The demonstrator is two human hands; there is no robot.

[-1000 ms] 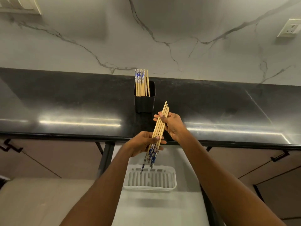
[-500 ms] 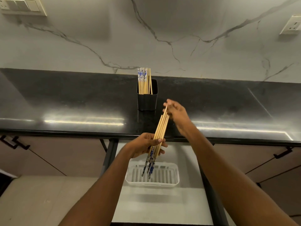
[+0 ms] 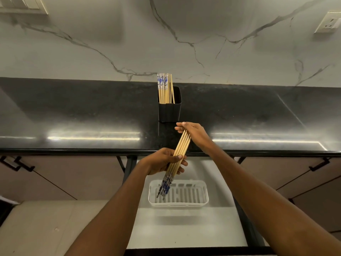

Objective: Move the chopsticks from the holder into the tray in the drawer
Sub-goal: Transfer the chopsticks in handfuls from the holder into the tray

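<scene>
Head view: left hand (image 3: 162,161) curls round the chopstick bundle (image 3: 181,146) at mid-length; right hand (image 3: 195,133) lays nearly straight fingers on its upper ends. Patterned tips hang over the tray (image 3: 205,196) below the left hand. The holder (image 3: 169,112) stands beyond the right hand.

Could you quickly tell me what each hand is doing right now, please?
Left hand: grips the bundle of wooden chopsticks with blue-patterned ends around its middle.
Right hand: open, resting lightly against the bundle's upper tips.
</scene>
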